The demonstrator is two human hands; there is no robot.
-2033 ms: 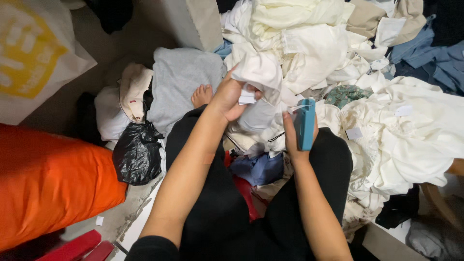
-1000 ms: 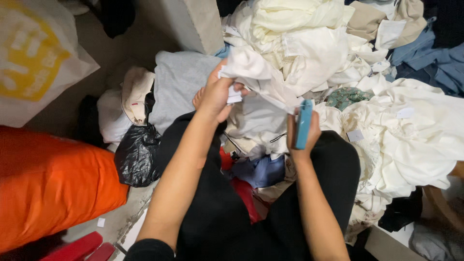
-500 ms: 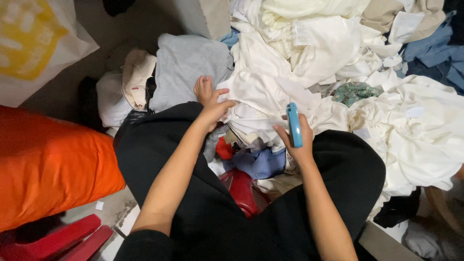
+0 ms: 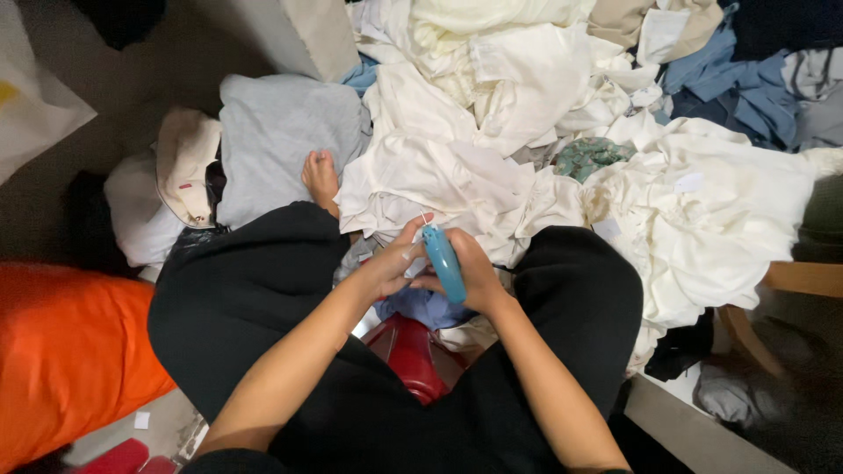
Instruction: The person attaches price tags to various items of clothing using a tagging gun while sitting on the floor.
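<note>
My right hand is wrapped around a slim blue plastic handheld tool, fingers pressed closed on its body, its tip pointing up toward the cream-white crumpled cotton garment draped over my lap. My left hand meets it just beside the tool's tip, thumb and forefinger pinching a fold of that garment. The heap of pale clothes spreads to my right; a grey folded garment lies by my bare foot.

Slim blue handheld tool is held upright, tip against a cream garment crumpled over the lap.
</note>
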